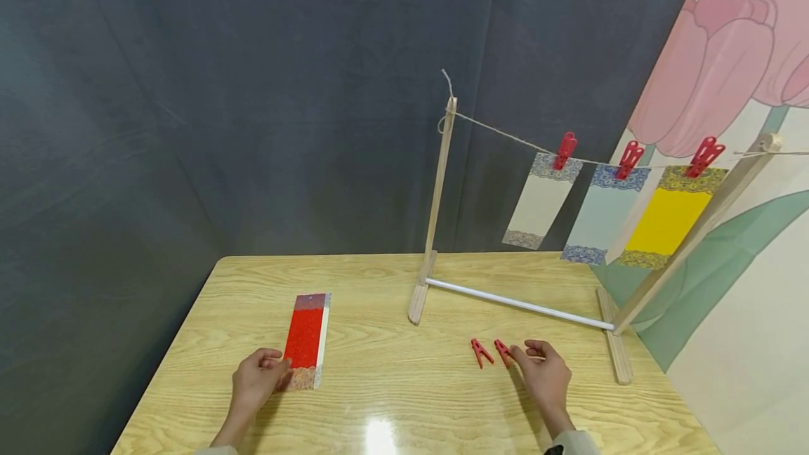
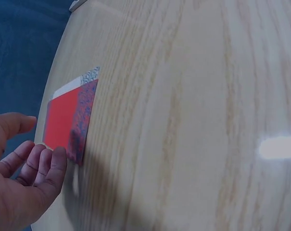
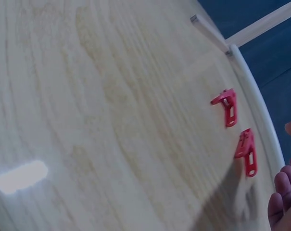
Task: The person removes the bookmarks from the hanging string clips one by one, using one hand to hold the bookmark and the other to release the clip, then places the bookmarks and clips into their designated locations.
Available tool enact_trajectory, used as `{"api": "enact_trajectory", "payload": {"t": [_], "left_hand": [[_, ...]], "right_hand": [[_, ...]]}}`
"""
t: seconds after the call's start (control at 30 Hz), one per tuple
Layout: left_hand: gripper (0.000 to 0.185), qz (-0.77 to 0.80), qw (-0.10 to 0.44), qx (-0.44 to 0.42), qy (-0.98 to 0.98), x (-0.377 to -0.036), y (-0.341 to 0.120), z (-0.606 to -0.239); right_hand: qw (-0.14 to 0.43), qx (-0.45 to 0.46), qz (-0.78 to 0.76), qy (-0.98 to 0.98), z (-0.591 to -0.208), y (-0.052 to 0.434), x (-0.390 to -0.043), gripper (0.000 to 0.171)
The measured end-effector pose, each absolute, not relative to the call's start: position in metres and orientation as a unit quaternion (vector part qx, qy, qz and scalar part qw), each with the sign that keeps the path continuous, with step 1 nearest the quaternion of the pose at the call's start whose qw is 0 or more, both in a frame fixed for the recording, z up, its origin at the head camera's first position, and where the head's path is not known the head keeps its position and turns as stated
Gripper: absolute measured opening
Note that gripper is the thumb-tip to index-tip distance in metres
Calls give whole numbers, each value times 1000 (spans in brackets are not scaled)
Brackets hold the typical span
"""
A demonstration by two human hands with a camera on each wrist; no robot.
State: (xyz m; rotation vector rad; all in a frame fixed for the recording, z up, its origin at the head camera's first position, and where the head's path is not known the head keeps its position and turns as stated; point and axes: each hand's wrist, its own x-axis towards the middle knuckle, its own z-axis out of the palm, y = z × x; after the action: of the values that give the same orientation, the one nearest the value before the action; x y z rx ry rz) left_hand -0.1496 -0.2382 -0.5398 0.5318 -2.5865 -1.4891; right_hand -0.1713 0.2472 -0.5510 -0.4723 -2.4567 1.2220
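- Nearest to our head camera, both hands rest low on the wooden table (image 1: 392,399), well apart from each other.
- Our left hand (image 1: 255,379) lies at the near end of the red card (image 1: 306,340). The fingertips (image 2: 45,161) sit side by side, loosely bent, touching or just short of the card's patterned near edge; we cannot tell which. The thumb is spread away and grips nothing.
- That red card lies flat on the left half of the table, long axis pointing away from us, with a white card edge showing beneath its right side.
- Our right hand (image 1: 543,373) rests just beside the nearer red clothespin (image 1: 502,352). The fingers are loosely curled and hold nothing; actual contact with the pin cannot be confirmed.
- A second red clothespin (image 1: 481,352) lies just left of the first, both flat on the table near the white rod (image 1: 518,304).
- Behind them stands the wooden rack (image 1: 436,209), with a string (image 1: 499,133) run between its posts.
- Three cards hang from the string, each under a red peg: a cream card (image 1: 542,201), a pale blue card (image 1: 603,215) and a yellow card (image 1: 670,220).
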Motion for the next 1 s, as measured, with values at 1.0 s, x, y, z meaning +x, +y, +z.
{"api": "enact_trajectory", "payload": {"t": [1.0], "left_hand": [[22, -586, 80, 90, -802, -171, -203, -495]], "right_hand": [[260, -100, 480, -832, -475, 251, -176, 22]]}}
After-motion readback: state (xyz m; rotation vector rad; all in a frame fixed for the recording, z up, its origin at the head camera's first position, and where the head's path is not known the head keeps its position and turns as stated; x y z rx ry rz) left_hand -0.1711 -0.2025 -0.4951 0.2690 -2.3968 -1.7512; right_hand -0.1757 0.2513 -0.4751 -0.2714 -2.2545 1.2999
